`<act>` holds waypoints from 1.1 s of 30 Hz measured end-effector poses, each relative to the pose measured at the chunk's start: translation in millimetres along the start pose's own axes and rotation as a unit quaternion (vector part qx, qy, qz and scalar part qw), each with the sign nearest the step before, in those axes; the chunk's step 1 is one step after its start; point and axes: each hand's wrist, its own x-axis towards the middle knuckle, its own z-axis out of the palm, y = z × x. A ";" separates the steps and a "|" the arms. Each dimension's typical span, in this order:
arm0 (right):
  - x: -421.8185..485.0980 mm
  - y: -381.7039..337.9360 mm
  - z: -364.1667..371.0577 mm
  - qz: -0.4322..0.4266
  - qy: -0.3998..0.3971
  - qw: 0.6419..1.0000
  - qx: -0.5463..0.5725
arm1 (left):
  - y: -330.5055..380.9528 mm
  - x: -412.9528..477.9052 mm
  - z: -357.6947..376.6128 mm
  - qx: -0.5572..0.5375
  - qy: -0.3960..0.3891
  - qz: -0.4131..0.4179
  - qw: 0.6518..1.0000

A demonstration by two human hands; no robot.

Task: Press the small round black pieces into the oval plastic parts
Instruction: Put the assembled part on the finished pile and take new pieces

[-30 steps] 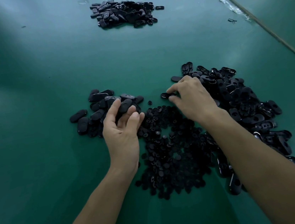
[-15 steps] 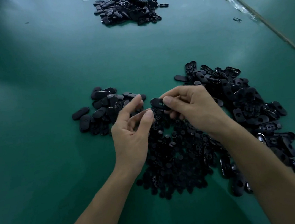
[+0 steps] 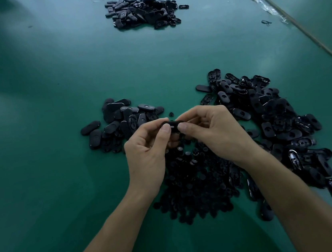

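The black oval plastic part (image 3: 172, 123) is held up off the surface, pinched at both ends. The left hand (image 3: 146, 151) grips its left end and the right hand (image 3: 216, 134) its right, thumbs nearly meeting on the near face. Its long axis runs straight across from hand to hand, so neither one's closer. Can't tell if a round piece is seated in it yet. Right below is the heap of small round black pieces (image 3: 195, 185), with a big pile of oval parts (image 3: 275, 125) to the right and a smaller pile (image 3: 118, 121) to the left on the green table (image 3: 53, 97).
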 end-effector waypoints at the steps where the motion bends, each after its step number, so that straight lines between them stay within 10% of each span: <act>1: -0.4 0.3 0.9 0.004 0.004 1.000 0.007 | -0.5 0.0 -0.4 -0.001 0.000 0.002 1.000; 8: -5.3 -0.1 10.3 0.045 0.008 0.987 0.152 | -1.2 0.2 -0.9 -0.005 -0.016 0.007 1.000; 18: -5.4 -1.7 1.2 0.004 -0.010 0.991 -0.136 | -2.2 -0.6 0.6 0.016 -0.004 0.002 1.000; 33: -9.9 1.6 12.6 0.016 -0.049 0.959 -0.280 | -4.3 2.1 -1.1 -0.021 0.022 -0.015 0.999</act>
